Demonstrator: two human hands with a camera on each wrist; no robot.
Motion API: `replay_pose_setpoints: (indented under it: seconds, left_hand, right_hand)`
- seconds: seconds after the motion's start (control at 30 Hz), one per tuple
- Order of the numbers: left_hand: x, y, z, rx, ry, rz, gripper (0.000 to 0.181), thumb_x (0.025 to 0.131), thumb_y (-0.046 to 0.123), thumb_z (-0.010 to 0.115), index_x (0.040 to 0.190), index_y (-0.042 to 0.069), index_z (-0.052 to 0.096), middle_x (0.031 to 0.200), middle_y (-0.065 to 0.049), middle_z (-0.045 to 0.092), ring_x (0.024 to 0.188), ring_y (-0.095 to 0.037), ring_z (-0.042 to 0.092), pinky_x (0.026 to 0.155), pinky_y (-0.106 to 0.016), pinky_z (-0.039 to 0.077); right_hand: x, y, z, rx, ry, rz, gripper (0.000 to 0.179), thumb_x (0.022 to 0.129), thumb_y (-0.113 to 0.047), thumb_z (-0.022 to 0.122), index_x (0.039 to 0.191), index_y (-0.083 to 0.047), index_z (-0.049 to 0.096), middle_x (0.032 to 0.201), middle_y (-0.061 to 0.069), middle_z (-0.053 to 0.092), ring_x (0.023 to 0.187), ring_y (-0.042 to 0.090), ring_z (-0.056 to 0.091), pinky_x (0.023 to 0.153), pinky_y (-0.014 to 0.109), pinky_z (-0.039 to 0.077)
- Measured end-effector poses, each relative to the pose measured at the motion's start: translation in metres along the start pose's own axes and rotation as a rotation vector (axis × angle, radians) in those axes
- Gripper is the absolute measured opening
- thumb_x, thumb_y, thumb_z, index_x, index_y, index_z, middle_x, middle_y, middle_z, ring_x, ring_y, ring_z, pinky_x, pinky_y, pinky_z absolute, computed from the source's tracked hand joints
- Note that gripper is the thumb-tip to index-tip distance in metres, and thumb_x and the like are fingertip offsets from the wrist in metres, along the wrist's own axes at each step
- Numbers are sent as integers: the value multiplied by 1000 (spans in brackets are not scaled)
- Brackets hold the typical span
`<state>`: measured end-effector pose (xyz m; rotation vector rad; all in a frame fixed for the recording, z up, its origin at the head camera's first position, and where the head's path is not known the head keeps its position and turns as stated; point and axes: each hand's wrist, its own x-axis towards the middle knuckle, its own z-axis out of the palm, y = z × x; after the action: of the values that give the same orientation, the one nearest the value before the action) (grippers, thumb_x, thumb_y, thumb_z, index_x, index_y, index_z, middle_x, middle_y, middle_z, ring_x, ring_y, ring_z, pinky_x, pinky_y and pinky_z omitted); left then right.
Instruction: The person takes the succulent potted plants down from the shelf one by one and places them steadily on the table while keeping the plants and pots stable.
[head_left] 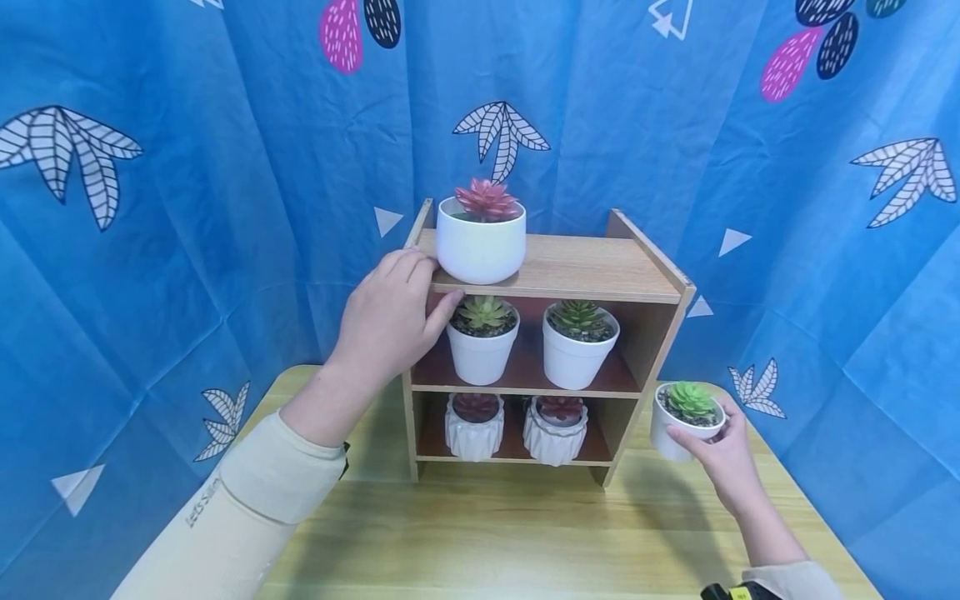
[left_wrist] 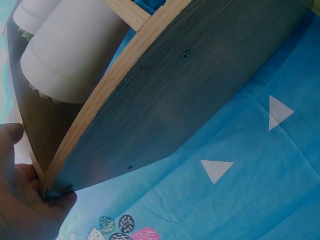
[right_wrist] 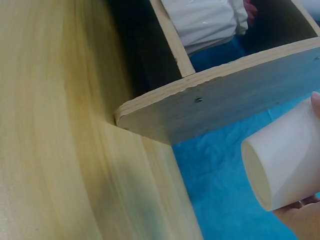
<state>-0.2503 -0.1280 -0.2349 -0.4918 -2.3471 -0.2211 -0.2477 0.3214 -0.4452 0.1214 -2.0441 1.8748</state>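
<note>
Jostling the shelf [head_left: 592,268] looks like the main risk: the left grip [head_left: 390,312] clasps its left side near the top, thumb at the front edge, and the wide white pot with a red succulent [head_left: 481,248] stands right beside those fingers, close to the front of the top board. A sharp tug or a brush of the knuckles could tip it forward; whether fingers and pot touch, I cannot tell. The right grip [head_left: 727,462] pinches the small white pot with a green succulent [head_left: 688,410] between thumb and fingers, in the air to the right of the shelf, above the table [head_left: 480,533]. Its wall looks smooth, so a slack hold could let it slip. Around them, 2 plain white pots [head_left: 484,354] with green plants sit on the middle tier and 2 ridged white pots [head_left: 476,432] with red plants on the bottom tier. The right side panel [head_left: 660,333] stands between the held pot and these tiers; swinging straight inward would likely knock it. Behind hangs a blue curtain [head_left: 600,125].
</note>
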Motion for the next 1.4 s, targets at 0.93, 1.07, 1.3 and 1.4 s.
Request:
replay_pose_setpoints:
  seconds: [0.93, 1.07, 1.3, 1.4]
  left_hand:
    - [0, -1, 1, -6, 16, 5, 52, 96, 44, 65, 125, 1, 62, 125, -14, 63, 124, -30, 53, 103, -45, 48]
    - [0, 0, 1, -8, 15, 3, 52, 96, 44, 64, 125, 1, 62, 125, -14, 62, 124, -31, 53, 104, -45, 48]
    - [-1, 0, 1, -12, 17, -3, 51, 95, 44, 65, 125, 1, 62, 125, -14, 62, 124, -30, 53, 103, -46, 48]
    - [-1, -1, 1, -11, 18, -4, 52, 95, 44, 65, 124, 1, 62, 125, -14, 62, 124, -30, 53, 103, -46, 48]
  right_hand:
    - [-2, 22, 6, -271, -15, 203, 94, 90, -15, 75, 153, 2, 7, 151, 28, 26, 113, 3, 40, 86, 2, 37]
    - [-3, 25, 8, -261, -13, 199, 95, 89, -14, 76, 152, 3, 8, 150, 29, 26, 111, 2, 41, 87, 3, 37]
    - [-5, 31, 14, -273, -14, 187, 92, 87, -13, 78, 151, 4, 13, 147, 28, 31, 105, -5, 44, 86, 3, 39]
    - [-6, 33, 16, -282, -28, 199, 92, 87, -13, 78, 150, 4, 13, 147, 27, 32, 106, -3, 44, 86, 4, 39]
